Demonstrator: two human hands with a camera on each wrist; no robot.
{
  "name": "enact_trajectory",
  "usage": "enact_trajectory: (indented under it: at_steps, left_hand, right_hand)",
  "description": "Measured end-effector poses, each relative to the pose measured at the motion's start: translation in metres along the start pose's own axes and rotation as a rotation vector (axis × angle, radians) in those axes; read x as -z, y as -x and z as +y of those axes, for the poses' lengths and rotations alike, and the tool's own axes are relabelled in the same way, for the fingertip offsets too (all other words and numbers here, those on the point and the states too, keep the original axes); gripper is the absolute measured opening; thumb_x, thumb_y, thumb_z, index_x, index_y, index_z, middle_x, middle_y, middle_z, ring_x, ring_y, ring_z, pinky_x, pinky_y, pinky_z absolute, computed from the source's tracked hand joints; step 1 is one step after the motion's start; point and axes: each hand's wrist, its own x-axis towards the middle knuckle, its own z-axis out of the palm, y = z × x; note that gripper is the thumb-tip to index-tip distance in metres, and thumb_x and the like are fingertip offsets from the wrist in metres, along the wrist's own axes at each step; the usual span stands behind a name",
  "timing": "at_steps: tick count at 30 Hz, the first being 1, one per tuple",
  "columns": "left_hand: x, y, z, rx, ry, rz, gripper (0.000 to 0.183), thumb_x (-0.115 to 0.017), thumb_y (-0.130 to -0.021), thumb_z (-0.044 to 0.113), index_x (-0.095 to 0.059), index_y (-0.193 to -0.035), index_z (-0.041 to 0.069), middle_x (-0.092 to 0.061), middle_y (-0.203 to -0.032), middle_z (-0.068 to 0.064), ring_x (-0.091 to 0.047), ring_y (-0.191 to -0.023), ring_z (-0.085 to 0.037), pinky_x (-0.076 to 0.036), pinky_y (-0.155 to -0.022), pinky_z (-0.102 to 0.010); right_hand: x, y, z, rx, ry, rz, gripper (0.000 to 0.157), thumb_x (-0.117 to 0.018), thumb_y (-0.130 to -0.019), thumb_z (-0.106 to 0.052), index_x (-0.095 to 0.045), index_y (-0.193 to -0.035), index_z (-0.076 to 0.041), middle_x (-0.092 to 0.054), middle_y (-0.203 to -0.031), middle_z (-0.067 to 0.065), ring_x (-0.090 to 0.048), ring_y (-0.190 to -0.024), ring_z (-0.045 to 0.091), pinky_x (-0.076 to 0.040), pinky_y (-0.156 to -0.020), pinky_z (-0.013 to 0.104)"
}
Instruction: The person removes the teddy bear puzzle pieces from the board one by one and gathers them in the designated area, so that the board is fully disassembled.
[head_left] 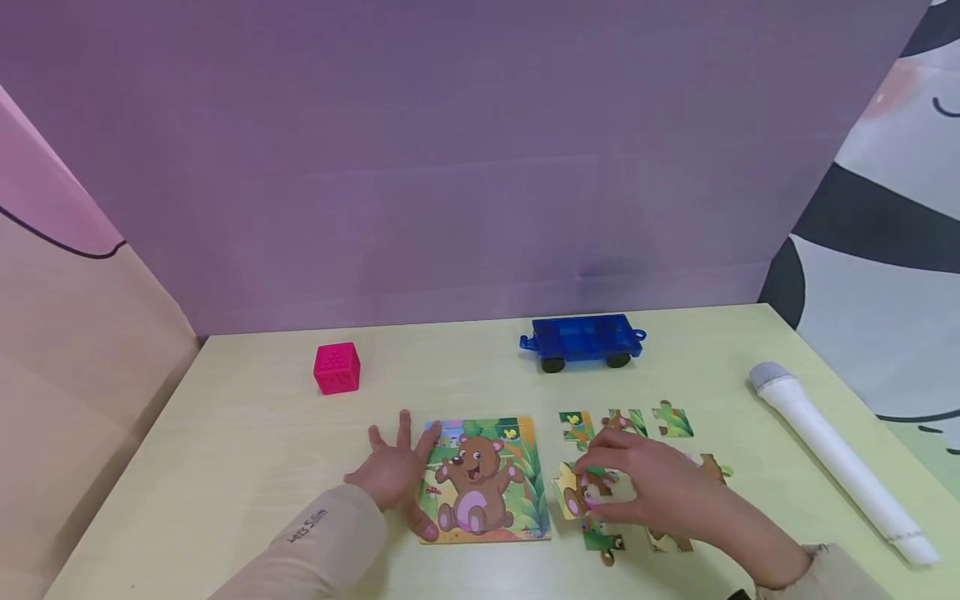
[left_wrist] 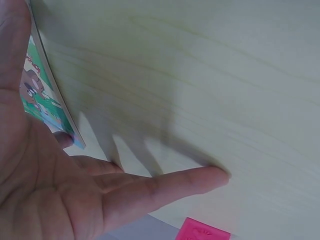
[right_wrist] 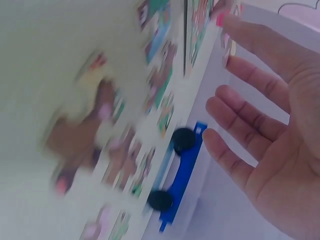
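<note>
My left hand (head_left: pixel 393 475) has its fingers spread beside a bear picture puzzle board (head_left: pixel 480 500), thumb and index finger at its left edge. The board lies flat and shows a brown bear among green leaves. Between the thumb and index finger of my right hand (head_left: pixel 660 487) I pinch a puzzle piece (head_left: pixel 567 492), seen almost edge-on in the right wrist view. Its other fingers are loosely bent. Loose puzzle pieces lie right of the board, among them a leafy one (head_left: pixel 673 419) and a green one (head_left: pixel 603 540); my right hand covers some.
A pink cube (head_left: pixel 337 368) sits at the back left of the table (head_left: pixel 247 467). A blue toy wagon (head_left: pixel 585 338) with black wheels stands near the back edge. Along the right side lies a white toy microphone (head_left: pixel 840 458). A purple wall (head_left: pixel 480 167) rises behind the table.
</note>
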Motion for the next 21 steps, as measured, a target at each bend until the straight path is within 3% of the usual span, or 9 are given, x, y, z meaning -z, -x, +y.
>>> enact_trajectory:
  at_steps: [6, 12, 21]
  left_hand:
    - [-0.001, 0.0, -0.002, -0.002, 0.019, 0.003, 0.13, -0.1, -0.056, 0.037, -0.026, -0.161, 0.019, -0.007, -0.167, -0.026, -0.011, -0.144, -0.065, -0.042, -0.081, -0.082]
    - [-0.001, 0.001, -0.002, 0.012, 0.047, -0.003, 0.131, -0.1, -0.056, 0.035, -0.025, -0.162, 0.019, -0.004, -0.167, -0.025, -0.008, -0.145, -0.064, -0.04, -0.082, -0.083]
    - [-0.003, -0.001, -0.001, -0.007, 0.022, 0.008, 0.13, -0.1, -0.056, 0.036, -0.025, -0.161, 0.019, -0.006, -0.167, -0.026, -0.01, -0.144, -0.065, -0.042, -0.08, -0.083]
  right_hand:
    - [0.006, 0.023, 0.017, -0.069, 0.025, 0.007, 0.032, -0.079, -0.084, -0.052, -0.071, -0.11, -0.035, -0.06, -0.11, -0.012, -0.057, -0.089, 0.008, -0.055, -0.071, 0.03]
    - [0.011, 0.048, 0.039, -0.039, 0.065, 0.085, 0.04, -0.079, -0.081, -0.056, -0.071, -0.114, -0.034, -0.061, -0.11, -0.013, -0.059, -0.092, 0.009, -0.056, -0.072, 0.031]
    - [0.006, 0.084, 0.076, 0.045, 0.055, 0.246, 0.04, -0.091, -0.073, -0.037, -0.072, -0.107, -0.029, -0.061, -0.103, -0.015, -0.057, -0.086, 0.002, -0.052, -0.066, 0.022]
